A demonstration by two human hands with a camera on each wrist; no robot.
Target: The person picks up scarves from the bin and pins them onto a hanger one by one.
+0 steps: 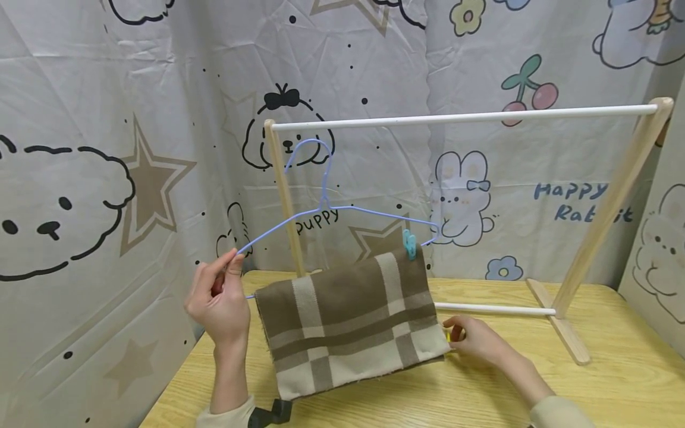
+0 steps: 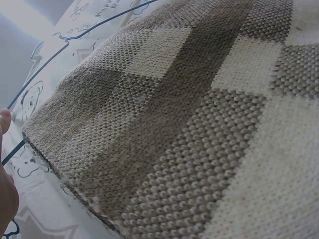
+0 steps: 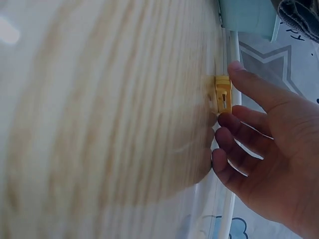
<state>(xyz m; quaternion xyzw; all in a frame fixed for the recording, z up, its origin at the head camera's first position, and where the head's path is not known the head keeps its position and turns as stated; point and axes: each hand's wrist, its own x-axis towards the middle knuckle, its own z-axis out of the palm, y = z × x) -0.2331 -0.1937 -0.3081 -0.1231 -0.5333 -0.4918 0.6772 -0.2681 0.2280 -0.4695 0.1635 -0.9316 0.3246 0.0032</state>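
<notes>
Left of centre, the left hand [image 1: 222, 303] has its fingers pinched on the hanger [image 1: 353, 207]; lower right, the right hand [image 1: 473, 339] pinches a yellow clip [image 3: 223, 94]. Mid-frame, one blue clip [image 1: 409, 245] secures the cloth [image 1: 353, 324]; tipping might slide its low left end loose.

From where I stand, the cloth [image 1: 348, 315] looks like matt, nubbly knitted fabric, coarse in its speckled squares and fuzzy along the raw edge. The hanger [image 1: 385, 214] is thin and smooth, like coated wire. Both the blue peg [image 1: 409, 245] and the yellow peg [image 3: 223, 94] look like hard plastic. Pale, matt wood makes the post [image 1: 610, 214]; the rail [image 1: 460, 119] is smooth. The wood-grained table [image 1: 497, 386] shines glossily, and the curtain [image 1: 385, 77] is creased, faintly glossy sheeting.
</notes>
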